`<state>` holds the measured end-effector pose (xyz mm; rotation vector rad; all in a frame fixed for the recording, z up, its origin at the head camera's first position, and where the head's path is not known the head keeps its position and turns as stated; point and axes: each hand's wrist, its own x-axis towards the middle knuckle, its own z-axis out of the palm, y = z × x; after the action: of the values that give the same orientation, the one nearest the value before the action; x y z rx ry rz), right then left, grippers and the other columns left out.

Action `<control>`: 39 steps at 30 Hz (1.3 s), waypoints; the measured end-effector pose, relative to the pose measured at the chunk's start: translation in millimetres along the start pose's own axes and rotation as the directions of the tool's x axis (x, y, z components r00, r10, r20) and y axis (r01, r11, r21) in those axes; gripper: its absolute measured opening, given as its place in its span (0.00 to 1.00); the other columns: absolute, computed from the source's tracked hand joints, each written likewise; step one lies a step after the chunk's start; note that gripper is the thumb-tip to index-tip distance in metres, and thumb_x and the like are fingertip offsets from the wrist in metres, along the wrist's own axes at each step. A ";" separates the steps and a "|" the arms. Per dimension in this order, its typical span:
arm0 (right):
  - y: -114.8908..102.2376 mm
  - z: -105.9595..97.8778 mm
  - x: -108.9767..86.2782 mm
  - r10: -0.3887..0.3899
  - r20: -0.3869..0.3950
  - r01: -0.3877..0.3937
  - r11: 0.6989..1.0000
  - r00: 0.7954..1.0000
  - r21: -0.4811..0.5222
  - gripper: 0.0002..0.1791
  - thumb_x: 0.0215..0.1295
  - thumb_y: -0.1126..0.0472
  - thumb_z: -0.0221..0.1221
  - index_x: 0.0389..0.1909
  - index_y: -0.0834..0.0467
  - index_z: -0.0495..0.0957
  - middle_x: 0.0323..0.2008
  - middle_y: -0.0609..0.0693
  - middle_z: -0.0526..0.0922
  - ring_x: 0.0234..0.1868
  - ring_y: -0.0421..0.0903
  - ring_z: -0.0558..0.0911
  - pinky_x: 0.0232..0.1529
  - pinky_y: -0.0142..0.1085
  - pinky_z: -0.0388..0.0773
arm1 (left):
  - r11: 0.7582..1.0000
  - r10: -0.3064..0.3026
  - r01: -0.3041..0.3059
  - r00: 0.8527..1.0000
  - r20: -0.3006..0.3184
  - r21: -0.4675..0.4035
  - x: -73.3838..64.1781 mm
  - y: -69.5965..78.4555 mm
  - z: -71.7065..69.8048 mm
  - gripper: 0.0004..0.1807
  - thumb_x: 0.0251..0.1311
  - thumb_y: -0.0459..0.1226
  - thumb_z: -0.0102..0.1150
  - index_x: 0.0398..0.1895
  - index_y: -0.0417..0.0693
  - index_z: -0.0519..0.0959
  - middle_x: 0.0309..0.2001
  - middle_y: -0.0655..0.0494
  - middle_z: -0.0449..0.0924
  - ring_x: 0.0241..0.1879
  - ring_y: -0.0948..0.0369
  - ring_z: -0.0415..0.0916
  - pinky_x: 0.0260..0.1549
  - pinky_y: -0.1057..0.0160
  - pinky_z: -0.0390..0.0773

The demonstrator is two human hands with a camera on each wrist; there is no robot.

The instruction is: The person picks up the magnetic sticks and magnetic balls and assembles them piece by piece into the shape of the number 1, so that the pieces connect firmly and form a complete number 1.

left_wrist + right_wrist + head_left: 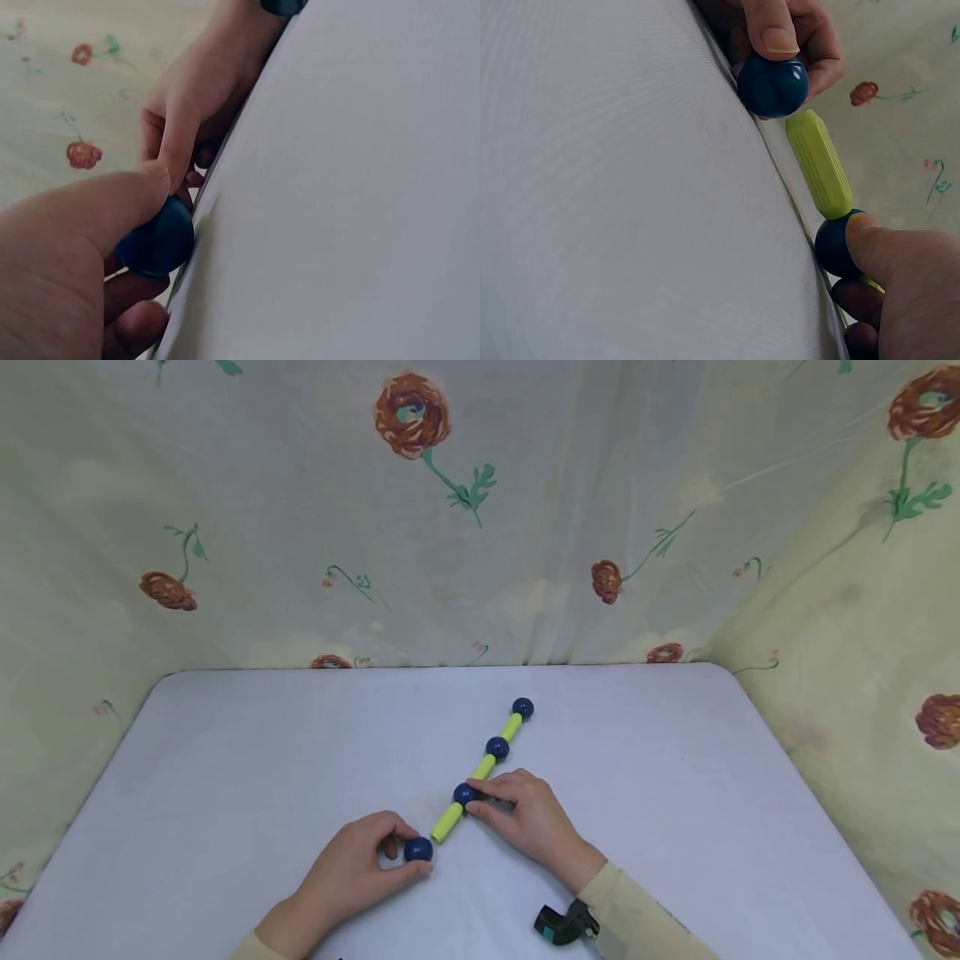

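A straight chain of blue balls and yellow-green rods lies slantwise on the table in the head view. Its far end is a blue ball; its near end is a ribbed yellow-green rod. My right hand pinches the chain's nearest blue ball between thumb and fingers. Between the thumb and fingers of my left hand is a loose blue ball, a small distance from the rod's free end. The right wrist view shows that gap between the loose ball and the rod.
A white-covered table carries the pieces. Flower-patterned cloth rises behind the table and along its sides. A dark strap-like device sits at my right wrist, by the sleeve.
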<state>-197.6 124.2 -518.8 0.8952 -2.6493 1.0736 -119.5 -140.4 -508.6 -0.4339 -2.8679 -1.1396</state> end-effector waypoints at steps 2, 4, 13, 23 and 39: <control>0.4 0.2 0.1 -0.007 -0.006 0.007 1.000 1.000 -0.002 0.19 0.63 0.50 0.71 0.55 0.47 0.87 0.43 0.39 0.91 0.44 0.37 0.84 0.43 0.33 0.79 | 1.000 -0.014 0.014 1.000 -0.003 0.005 0.5 2.4 1.3 0.18 0.49 0.54 0.78 0.40 0.64 0.82 0.28 0.74 0.75 0.28 0.74 0.67 0.29 0.72 0.71; 0.3 0.1 0.3 -0.014 -0.012 0.014 1.000 1.000 -0.002 0.19 0.63 0.50 0.71 0.54 0.48 0.87 0.42 0.39 0.91 0.44 0.37 0.84 0.43 0.34 0.79 | 1.000 -0.026 0.026 1.000 -0.006 0.012 0.9 4.5 2.4 0.18 0.49 0.54 0.78 0.40 0.64 0.82 0.28 0.74 0.74 0.27 0.73 0.67 0.28 0.72 0.70; -0.2 -1.1 0.1 0.005 0.010 -0.005 1.000 1.000 -0.002 0.19 0.64 0.48 0.70 0.55 0.47 0.86 0.43 0.38 0.91 0.45 0.36 0.84 0.45 0.34 0.79 | 0.999 -0.033 0.033 0.999 -0.007 0.031 -0.4 7.2 6.3 0.19 0.49 0.57 0.77 0.40 0.66 0.82 0.26 0.74 0.71 0.26 0.73 0.66 0.27 0.72 0.68; -0.1 -1.3 0.6 0.011 0.024 -0.011 1.000 1.000 0.026 0.21 0.64 0.48 0.69 0.56 0.48 0.86 0.44 0.38 0.90 0.45 0.35 0.84 0.47 0.34 0.80 | 0.999 0.013 -0.012 1.000 -0.017 0.049 -1.1 4.4 6.8 0.21 0.50 0.60 0.75 0.42 0.64 0.81 0.30 0.75 0.73 0.27 0.74 0.65 0.28 0.72 0.69; 29.5 -22.8 31.5 0.238 0.013 -0.236 0.970 0.971 -0.060 0.21 0.72 0.49 0.62 0.62 0.51 0.81 0.54 0.52 0.87 0.55 0.51 0.84 0.57 0.48 0.80 | 0.996 0.024 -0.029 0.998 0.063 0.079 -7.7 10.8 3.8 0.18 0.57 0.56 0.72 0.49 0.67 0.84 0.38 0.77 0.80 0.31 0.75 0.68 0.32 0.72 0.72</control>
<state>-242.1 141.4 -508.7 0.5920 -2.8437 1.0327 -109.0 -132.2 -505.2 -0.5108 -2.9387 -1.0206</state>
